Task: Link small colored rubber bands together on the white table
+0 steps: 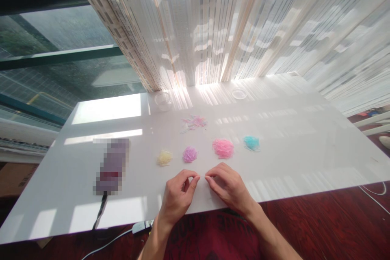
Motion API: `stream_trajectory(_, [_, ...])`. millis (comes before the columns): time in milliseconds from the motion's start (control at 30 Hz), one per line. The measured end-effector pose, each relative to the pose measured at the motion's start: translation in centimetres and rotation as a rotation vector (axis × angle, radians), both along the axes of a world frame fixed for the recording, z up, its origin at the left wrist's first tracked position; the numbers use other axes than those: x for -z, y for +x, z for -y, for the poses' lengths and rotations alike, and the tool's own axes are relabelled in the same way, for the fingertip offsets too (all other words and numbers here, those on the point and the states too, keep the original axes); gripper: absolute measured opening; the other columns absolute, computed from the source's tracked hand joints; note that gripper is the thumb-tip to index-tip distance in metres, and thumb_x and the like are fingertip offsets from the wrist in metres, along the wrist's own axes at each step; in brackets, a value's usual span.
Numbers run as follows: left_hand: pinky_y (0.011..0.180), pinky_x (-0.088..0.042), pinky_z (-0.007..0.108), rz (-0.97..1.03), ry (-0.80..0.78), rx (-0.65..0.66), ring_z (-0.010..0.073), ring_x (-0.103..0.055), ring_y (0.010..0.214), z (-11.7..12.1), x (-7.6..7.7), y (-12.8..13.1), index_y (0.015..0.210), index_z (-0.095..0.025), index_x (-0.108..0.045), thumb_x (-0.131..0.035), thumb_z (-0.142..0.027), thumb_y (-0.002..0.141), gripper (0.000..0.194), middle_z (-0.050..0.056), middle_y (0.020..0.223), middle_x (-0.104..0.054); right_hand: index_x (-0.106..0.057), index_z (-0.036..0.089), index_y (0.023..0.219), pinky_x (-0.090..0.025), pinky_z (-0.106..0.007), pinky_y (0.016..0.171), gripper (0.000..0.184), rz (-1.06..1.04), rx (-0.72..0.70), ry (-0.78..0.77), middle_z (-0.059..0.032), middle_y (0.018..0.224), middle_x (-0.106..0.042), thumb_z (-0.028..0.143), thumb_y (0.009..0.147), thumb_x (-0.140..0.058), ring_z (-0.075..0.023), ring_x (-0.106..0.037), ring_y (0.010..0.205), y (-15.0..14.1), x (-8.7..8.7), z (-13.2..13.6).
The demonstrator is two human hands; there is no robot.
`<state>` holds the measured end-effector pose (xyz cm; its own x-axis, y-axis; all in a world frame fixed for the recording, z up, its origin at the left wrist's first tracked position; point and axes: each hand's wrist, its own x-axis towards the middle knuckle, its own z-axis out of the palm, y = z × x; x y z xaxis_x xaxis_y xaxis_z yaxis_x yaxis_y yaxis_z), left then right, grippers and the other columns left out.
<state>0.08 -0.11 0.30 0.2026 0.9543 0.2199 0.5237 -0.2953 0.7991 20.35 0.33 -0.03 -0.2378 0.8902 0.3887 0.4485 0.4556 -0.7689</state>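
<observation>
My left hand (179, 192) and my right hand (229, 187) are over the near edge of the white table (289, 162), a small gap between their fingertips. Each is closed in a pinch of thumb and forefinger; whatever they hold, if anything, is too small to see. Just beyond them lie heaps of thin little strands: a yellow pile (164, 158), a purple pile (190, 154), a larger pink pile (223, 148) and a turquoise pile (251, 143). Farther back, a loose scatter of mixed pastel strands (195, 122) is spread out.
A clear round tub (163, 100) and a clear round lid (239, 94) stand near the table's back edge. To the left lies a blurred purple-grey object (112, 166) with a black strap. Sheer curtains (207, 28) hang behind. A power strip (141, 226) sits below the front edge.
</observation>
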Motion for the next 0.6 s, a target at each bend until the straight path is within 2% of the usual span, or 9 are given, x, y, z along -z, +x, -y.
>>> stream_trajectory(267, [0.056,-0.048,0.02,0.008,-0.022,-0.008,0.0098,-0.053,0.054,0.0,0.1,-0.1,0.101,-0.019,-0.07,-0.061,-0.03,0.101,0.014,-0.002,0.072,-0.065,-0.07,0.023,0.095,-0.056,-0.031,0.069,0.01,-0.053,0.052,0.048,-0.0034,0.081,-0.072,0.02,0.1,-0.062,-0.0184,-0.066,0.075,0.0,-0.6,0.0])
stream_trajectory(533, [0.054,-0.047,0.019,0.024,-0.005,-0.015,0.0082,-0.051,0.053,0.0,0.3,0.0,0.11,-0.019,-0.068,-0.061,-0.025,0.1,0.014,0.0,0.083,-0.071,-0.07,0.024,0.093,-0.056,-0.033,0.067,0.008,0.059,0.392,0.137,-0.0021,0.079,-0.073,0.025,0.099,-0.064,-0.0187,-0.064,0.07,3.5,-1.6,-1.8])
stream_trajectory(600, [0.054,-0.047,0.019,0.022,0.001,-0.015,0.0081,-0.051,0.053,0.0,0.3,0.1,0.109,-0.019,-0.069,-0.06,-0.024,0.1,0.013,0.0,0.082,-0.071,-0.071,0.024,0.095,-0.055,-0.033,0.068,0.008,0.097,0.418,0.15,-0.0028,0.081,-0.073,0.027,0.099,-0.064,-0.0194,-0.065,0.072,4.6,-1.5,-2.5])
